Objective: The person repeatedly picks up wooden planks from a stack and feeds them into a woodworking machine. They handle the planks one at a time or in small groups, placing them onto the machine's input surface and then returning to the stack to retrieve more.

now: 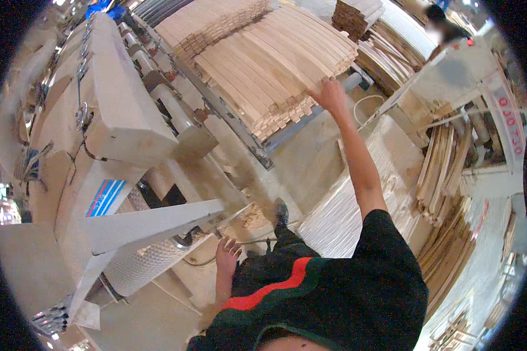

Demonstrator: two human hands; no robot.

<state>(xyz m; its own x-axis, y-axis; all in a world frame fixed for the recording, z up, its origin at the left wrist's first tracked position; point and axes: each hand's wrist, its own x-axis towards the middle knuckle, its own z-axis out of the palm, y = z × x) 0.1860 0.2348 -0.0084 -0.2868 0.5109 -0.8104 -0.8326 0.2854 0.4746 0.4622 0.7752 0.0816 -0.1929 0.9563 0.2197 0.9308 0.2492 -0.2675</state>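
Note:
My right arm reaches forward, and my right hand is at the near right corner of a broad stack of pale wooden boards. Its thumb points left and stands apart from the fingers, which rest against the board ends; no board is lifted in it. Low beside my body hangs my left hand, with nothing in it and its fingers loosely bent and apart. The boards lie side by side in several layers, their near ends uneven.
A long beige machine runs along the left, with a metal arm jutting towards me. Rollers lie beside the stack. At right are a plastic-wrapped pile and loose wood strips. Another person stands far right.

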